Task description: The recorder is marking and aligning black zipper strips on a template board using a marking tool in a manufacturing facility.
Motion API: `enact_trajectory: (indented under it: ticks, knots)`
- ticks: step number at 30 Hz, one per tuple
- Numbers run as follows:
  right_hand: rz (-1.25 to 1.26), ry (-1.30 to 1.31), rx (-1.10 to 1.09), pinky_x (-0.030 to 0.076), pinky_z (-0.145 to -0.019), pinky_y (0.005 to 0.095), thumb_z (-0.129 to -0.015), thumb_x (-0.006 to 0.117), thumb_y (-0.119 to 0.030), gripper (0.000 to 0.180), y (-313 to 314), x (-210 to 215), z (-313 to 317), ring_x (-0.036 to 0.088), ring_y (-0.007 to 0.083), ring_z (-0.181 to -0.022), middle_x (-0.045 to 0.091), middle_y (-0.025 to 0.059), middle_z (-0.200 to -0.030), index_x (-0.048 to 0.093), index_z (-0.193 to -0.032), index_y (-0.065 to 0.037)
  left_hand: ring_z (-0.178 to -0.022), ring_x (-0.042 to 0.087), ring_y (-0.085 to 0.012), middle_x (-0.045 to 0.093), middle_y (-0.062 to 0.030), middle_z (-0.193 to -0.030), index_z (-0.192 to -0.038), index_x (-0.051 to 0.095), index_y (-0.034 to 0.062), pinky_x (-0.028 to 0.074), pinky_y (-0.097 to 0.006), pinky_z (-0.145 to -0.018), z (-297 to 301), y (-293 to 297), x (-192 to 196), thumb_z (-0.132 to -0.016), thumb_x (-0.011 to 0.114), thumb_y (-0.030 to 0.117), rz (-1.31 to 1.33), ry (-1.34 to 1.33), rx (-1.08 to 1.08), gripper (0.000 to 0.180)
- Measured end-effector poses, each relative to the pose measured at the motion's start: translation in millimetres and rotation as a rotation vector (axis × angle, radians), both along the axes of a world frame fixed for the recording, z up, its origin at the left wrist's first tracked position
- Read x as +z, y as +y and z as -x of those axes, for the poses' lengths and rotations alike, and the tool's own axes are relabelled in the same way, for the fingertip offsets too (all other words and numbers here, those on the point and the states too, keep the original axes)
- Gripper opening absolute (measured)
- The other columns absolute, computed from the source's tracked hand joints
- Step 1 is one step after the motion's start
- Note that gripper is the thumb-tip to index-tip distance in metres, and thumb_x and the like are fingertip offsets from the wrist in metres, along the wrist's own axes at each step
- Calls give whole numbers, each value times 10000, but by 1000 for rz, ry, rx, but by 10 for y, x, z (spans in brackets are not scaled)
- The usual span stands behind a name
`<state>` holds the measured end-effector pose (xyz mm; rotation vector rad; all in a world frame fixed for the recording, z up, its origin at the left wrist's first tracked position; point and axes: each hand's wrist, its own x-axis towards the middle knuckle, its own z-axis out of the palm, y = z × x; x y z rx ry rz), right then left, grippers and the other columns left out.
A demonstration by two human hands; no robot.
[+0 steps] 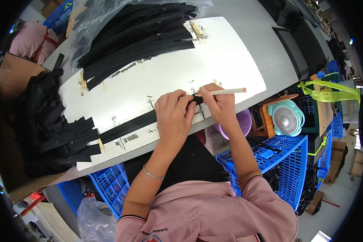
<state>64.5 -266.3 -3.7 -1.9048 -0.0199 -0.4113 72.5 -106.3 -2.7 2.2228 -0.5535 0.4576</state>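
Closest to the camera is the person's pink shirt with dark trim (213, 213). Two bare arms reach up from it to the work table. A thin silver bangle (152, 174) sits on the left wrist.

The left hand (174, 117) lies on the white flat board (165, 76) with its fingers curled down, pressing the end of a long black strap (129, 126). The strap lies flat on the near edge of the board and runs off to the left. The right hand (220, 105) is just beside the left one, touching it at the fingertips. Its fingers are closed around a pale thin stick like a pencil (229, 92), which points out to the right. The strap's end is pinched between the two hands.

Under the table are blue plastic crates with holes (284, 161), and a round light green fan (286, 117) stands near them on the right.

To the left, a heap of short black strap pieces (74, 139) lies on the board's left end. More black pieces fill a brown cardboard box (36, 109) beside it.

Farther away, at the top of the board, a big stack of long black strips (137, 40) lies half under a clear plastic bag (97, 16).
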Motion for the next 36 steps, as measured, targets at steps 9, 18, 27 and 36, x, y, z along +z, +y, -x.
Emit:
enact_trajectory:
  ticks: [9, 18, 27, 36]
  knots:
    - [107, -113, 62, 420, -507, 331, -956, 650, -119, 225, -70, 9, 22, 558, 199, -519, 619, 97, -635, 681, -783, 22, -1036, 598, -247, 680, -34, -1075, -969, 722, 80, 419, -381, -924, 6, -14, -1, -808, 794, 99, 1, -2, -5, 177]
    - [232, -116, 70, 448, -527, 365, -948, 642, -146, 240, -39, -37, -10, 623, 255, -550, 621, 144, -646, 668, -766, 8, -1070, 592, -282, 666, -59, -1118, -1003, 719, 80, 424, -421, -963, -5, 44, -43, -820, 783, 114, -16, -8, 3, 197]
    - [-156, 9, -88, 397, -594, 243, -987, 606, -122, 265, -164, -53, 113, 512, 79, -627, 643, 43, -722, 682, -779, 23, -1382, 444, -346, 559, -154, -1412, -1309, 654, 42, 217, -585, -1170, 465, 548, 45, -916, 723, 183, -132, 108, 108, 424]
    - [-264, 39, -113, 282, -478, 181, -1006, 648, -183, 242, -140, -92, 81, 423, 14, -530, 607, -2, -673, 721, -846, -18, -1464, 376, -389, 499, -198, -1479, -1335, 617, 29, 165, -638, -1214, -341, 725, 28, -961, 684, 218, -119, 144, -56, 424]
